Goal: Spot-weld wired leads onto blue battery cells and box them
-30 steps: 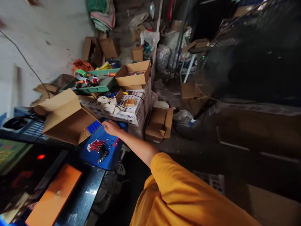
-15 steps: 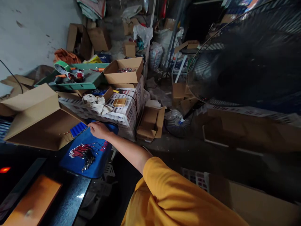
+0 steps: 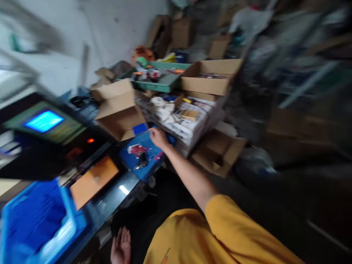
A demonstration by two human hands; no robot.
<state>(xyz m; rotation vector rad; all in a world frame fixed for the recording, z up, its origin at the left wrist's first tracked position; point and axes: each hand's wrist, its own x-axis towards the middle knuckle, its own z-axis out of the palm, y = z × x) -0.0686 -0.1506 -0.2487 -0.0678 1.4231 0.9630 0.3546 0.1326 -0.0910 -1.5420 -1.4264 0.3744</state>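
So the blue tray [image 3: 143, 156] sits at the end of the dark bench, carrying a bunch of red-wired little parts [image 3: 136, 149]. The right hand [image 3: 158, 137] is stretched out over its far edge, touching it, but the shot is blurry enough that I can't tell if the fingers are gripping anything. Just behind that hand there's an open cardboard box [image 3: 119, 110] tipped on its side, and beside it a white crate [image 3: 189, 119] stuffed with rags and packets. The left hand [image 3: 121, 247] hangs low near the lap, fingers loose, holding nothing. Further left, a glowing blue screen [image 3: 44, 121] and a blue bin [image 3: 38, 220].
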